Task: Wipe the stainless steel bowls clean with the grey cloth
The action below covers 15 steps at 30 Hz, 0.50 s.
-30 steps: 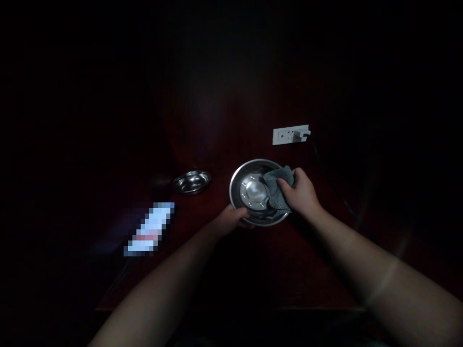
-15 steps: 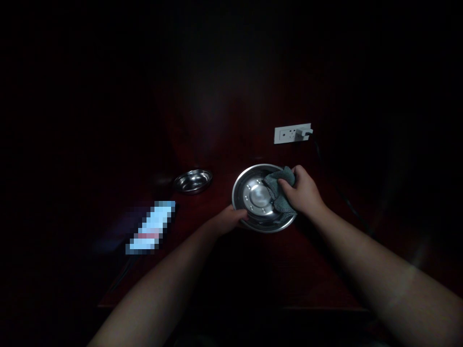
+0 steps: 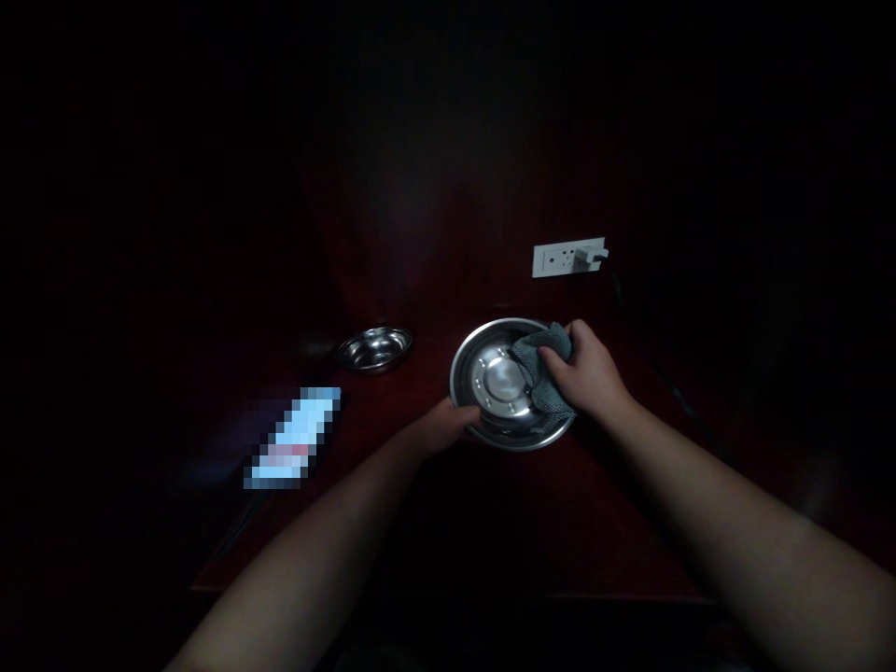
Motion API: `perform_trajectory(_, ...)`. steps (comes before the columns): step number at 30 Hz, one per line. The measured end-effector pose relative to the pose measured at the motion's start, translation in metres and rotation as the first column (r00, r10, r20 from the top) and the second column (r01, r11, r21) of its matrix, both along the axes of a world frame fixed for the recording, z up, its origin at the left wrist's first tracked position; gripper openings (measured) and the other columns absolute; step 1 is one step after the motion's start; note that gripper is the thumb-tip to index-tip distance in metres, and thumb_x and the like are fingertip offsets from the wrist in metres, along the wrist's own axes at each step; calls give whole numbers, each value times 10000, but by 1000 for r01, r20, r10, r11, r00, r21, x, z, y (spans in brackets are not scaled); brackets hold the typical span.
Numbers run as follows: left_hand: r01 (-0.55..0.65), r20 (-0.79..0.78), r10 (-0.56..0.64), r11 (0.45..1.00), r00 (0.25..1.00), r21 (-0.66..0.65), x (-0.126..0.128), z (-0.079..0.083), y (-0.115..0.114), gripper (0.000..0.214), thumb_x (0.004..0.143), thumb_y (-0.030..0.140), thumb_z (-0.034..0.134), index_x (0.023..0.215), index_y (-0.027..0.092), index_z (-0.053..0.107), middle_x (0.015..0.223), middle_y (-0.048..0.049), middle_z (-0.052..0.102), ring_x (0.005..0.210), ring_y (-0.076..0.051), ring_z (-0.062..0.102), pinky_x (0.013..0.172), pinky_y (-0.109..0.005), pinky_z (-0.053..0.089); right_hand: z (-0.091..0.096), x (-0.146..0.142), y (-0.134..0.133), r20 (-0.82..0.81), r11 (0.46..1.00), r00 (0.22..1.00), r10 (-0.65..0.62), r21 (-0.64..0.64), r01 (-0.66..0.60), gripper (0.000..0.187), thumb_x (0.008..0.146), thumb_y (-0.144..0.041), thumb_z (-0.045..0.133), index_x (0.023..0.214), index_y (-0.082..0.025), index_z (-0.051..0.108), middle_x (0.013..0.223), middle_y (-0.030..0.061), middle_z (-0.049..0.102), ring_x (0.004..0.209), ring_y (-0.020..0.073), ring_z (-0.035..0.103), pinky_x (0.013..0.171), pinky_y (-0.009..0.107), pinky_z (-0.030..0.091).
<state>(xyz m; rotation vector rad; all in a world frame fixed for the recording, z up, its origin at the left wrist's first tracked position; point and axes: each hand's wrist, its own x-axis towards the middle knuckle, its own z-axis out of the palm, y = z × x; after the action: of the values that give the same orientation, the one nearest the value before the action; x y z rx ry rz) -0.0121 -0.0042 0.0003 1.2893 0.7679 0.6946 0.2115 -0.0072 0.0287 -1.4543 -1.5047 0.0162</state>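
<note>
A shiny metal bowl (image 3: 500, 378) is tilted so that its inside faces me. My left hand (image 3: 446, 425) grips the bowl's lower left rim, thumb inside and the other fingers hidden beneath. In my right hand (image 3: 586, 369) is a grey-green cloth (image 3: 542, 364), pinched under the thumb and draped over the bowl's right rim and inner wall. The fingers of that hand are mostly out of sight behind the rim.
On the dark red table (image 3: 560, 541), a smaller metal bowl (image 3: 375, 349) stands at the back left. A lit, pixelated screen (image 3: 294, 439) lies nearer on the left. Behind, a white wall socket (image 3: 560, 259) holds a plug with a dark cable running down to the right.
Both hands, the bowl and the cloth keep almost the same place. The view has shifted very slightly.
</note>
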Motion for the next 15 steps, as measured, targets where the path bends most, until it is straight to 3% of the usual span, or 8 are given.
perform_trajectory(3,-47,8,47,999,999,-23,0,-1,0,143,560,111,587,688,111,651,662,-36,679,692,-177,626,712,-309,490,0,0,0,6,1000,1000,5,-2,-5,232,732,-354,576,776,-234,382,688,4,524,626,179,498,558,283,358)
perform_trajectory(15,-34,3,34,999,999,-40,0,2,-1,171,540,95,579,694,117,649,654,-31,681,671,-161,619,689,-288,491,2,-1,-2,22,1000,1000,-1,-8,1,234,733,-338,573,760,-234,366,680,-1,510,620,173,488,557,282,351)
